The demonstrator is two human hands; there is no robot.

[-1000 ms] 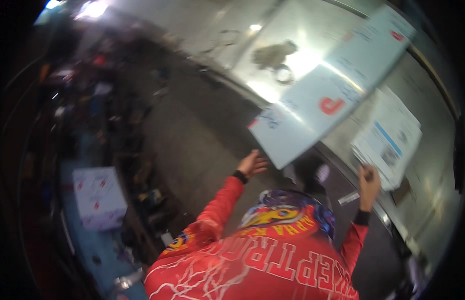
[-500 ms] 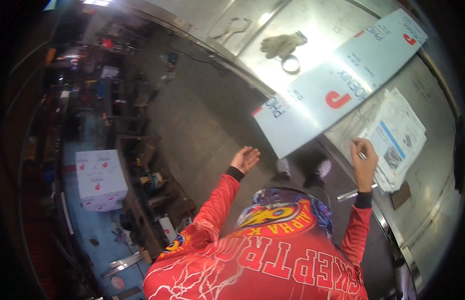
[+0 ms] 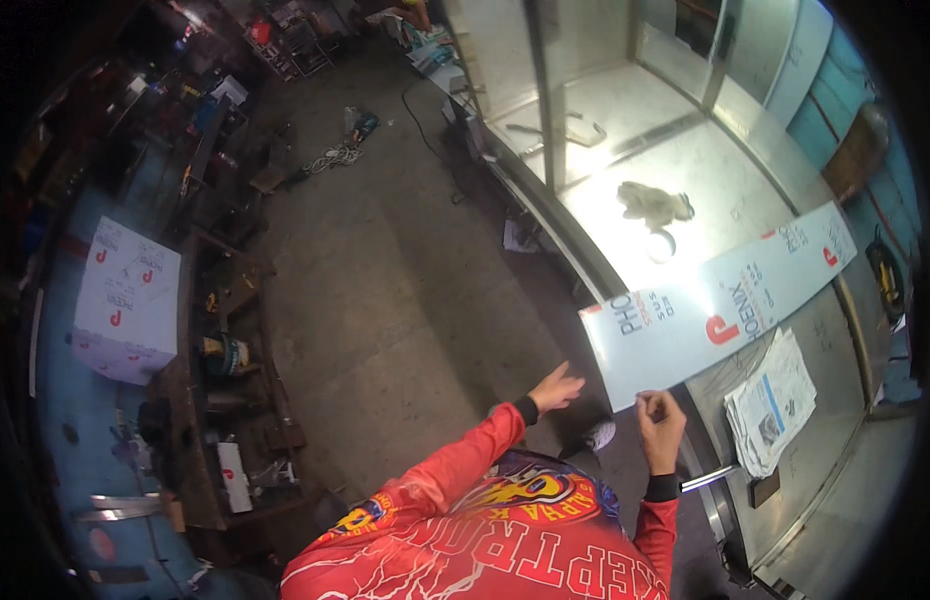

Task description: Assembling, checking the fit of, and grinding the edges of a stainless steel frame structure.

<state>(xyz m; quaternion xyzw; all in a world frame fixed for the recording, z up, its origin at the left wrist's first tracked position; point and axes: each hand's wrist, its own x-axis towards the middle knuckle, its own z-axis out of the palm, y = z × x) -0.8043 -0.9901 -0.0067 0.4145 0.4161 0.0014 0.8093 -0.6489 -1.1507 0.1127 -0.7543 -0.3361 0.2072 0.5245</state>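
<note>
A long sheet metal panel (image 3: 675,335), covered in printed white protective film, lies at a slant across a metal-topped bench, its left end overhanging the edge. My left hand (image 3: 557,388) is just off that end, fingers stretched out and holding nothing. At the panel's near corner is my right hand (image 3: 663,425), thumb and fingers pinched together. The fingertips overlap the panel's edge in view; whether they grip it or something small is hidden. A stack of papers (image 3: 770,410) lies on the bench to the right of this hand.
Beyond the panel are a work glove (image 3: 653,204), a roll of tape (image 3: 661,246) and a locking clamp (image 3: 560,130). A metal post (image 3: 545,110) rises at the bench's far end. Left are a cluttered wooden shelf (image 3: 185,400) and a film-covered box (image 3: 130,300). A power tool (image 3: 360,125) with cord lies on the floor.
The view has swung, showing more of the bench's far end. My right hand has gone from beside the papers to the panel's near corner. My left hand has come closer to the panel's end.
</note>
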